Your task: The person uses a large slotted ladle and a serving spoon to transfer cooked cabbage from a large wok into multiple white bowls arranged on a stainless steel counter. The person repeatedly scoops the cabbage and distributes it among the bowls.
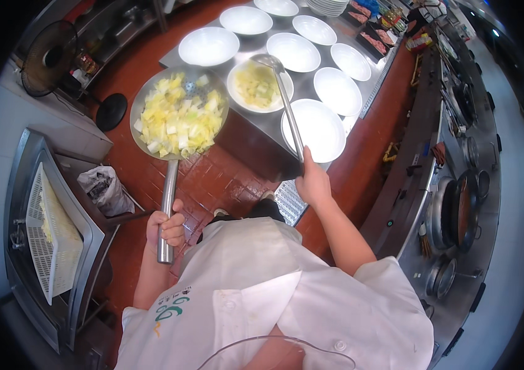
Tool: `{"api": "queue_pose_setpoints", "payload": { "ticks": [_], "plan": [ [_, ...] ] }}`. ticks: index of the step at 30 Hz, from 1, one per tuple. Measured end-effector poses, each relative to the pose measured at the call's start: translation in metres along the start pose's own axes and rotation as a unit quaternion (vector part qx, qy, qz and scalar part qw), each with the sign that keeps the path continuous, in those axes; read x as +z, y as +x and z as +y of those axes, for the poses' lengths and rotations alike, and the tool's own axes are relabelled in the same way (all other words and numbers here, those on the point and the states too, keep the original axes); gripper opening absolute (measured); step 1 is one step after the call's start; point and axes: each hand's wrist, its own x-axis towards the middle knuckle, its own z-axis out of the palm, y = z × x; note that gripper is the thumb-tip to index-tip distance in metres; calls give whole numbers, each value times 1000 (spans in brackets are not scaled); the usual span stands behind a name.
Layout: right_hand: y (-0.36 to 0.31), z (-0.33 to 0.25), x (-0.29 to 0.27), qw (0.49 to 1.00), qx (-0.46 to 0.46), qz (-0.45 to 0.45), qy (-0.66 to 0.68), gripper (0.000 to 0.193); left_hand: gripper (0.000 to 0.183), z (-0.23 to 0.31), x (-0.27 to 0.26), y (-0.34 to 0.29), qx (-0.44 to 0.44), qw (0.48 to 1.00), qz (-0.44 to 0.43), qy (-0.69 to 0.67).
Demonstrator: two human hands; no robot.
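Note:
My left hand [166,228] is closed round the steel handle of a perforated strainer [135,126], held out over the floor beside the table. Chopped pale yellow-green cabbage [178,117] fills most of the strainer; some holes show at its far side. My right hand [313,179] grips the long handle of a steel ladle [291,114]. The ladle's bowl rests over a white bowl [232,97] that has a portion of the same cabbage in it. Just right of that stands another white bowl [317,132] with nothing in it.
Several more white bowls [209,46] cover the steel table [172,57], with a stack of plates [328,6] behind. To the right runs a cooking line with woks [467,206]. On the left are a sink with a white basket [58,246], a bagged bin [106,191] and a fan [49,58].

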Motion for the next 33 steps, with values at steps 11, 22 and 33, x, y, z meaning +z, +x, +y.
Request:
{"api": "queue_pose_setpoints", "payload": {
  "ticks": [11, 22, 33],
  "plan": [
    [-25, 8, -1, 998, 22, -57, -23, 79, 28, -8, 22, -24, 29, 998, 49, 25],
    [-86, -34, 8, 994, 47, -47, 82, 82, 29, 3, 12, -51, 17, 999, 48, 17],
    [-49, -90, 5, 934, -90, -193, 288, 86, 21, -4, 44, -53, 36, 960, 249, 119]
  ]
}}
